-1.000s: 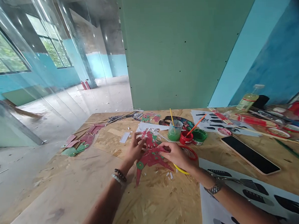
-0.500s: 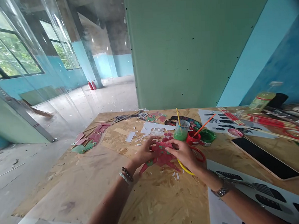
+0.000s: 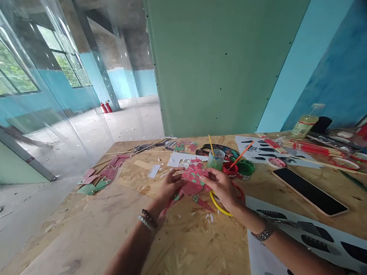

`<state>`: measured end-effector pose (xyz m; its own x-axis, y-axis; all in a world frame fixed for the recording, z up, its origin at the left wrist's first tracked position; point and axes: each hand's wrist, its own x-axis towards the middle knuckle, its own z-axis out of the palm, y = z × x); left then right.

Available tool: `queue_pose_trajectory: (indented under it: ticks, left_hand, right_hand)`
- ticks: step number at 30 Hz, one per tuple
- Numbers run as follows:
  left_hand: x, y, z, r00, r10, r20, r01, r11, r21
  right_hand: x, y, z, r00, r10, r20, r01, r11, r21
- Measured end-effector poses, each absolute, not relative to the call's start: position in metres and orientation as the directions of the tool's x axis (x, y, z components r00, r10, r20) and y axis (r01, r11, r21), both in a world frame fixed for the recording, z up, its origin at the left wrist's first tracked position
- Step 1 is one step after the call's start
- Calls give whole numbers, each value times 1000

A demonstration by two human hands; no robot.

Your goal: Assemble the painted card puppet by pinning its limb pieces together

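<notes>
Between my two hands is a red cut-out figure [image 3: 192, 176] with green patches and a jagged upper edge. My left hand [image 3: 171, 186] grips its left side with thumb and fingers. On the right side, my right hand [image 3: 220, 187] pinches it, thumb in front. Red and green limb pieces [image 3: 202, 203] hang or lie below the figure. Beside my right hand are yellow-and-red scissor handles [image 3: 219, 205], partly hidden. Just beyond stand a plastic cup [image 3: 215, 158] of green liquid with a yellow stick, a red paint jar [image 3: 230, 170] with an orange stick, and a green paint jar [image 3: 246, 168].
A phone [image 3: 311, 191] lies at right, near printed sheets [image 3: 268, 231]. More red and green cut-outs [image 3: 96, 179] lie at the left table edge. Behind are a dark palette [image 3: 202, 150], red-wrapped sticks [image 3: 316, 147] and a bottle [image 3: 306, 125]. White paper scraps [image 3: 154, 171] are scattered about.
The figure has been raised and tilted to face me more, showing more of its jagged top. Both hands keep hold of it. The whole view has shifted slightly to the right.
</notes>
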<state>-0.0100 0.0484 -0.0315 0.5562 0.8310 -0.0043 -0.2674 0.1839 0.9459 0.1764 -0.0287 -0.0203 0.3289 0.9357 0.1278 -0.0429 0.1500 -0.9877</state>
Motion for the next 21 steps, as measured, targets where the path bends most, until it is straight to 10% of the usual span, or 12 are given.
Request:
queue_pose_trajectory:
  ticks: [21]
  left_hand:
    - [7,29,-23,459,885,-80,-318,248,915]
  right_hand:
    - [176,-21,-36,316,940,130,59,117,-991]
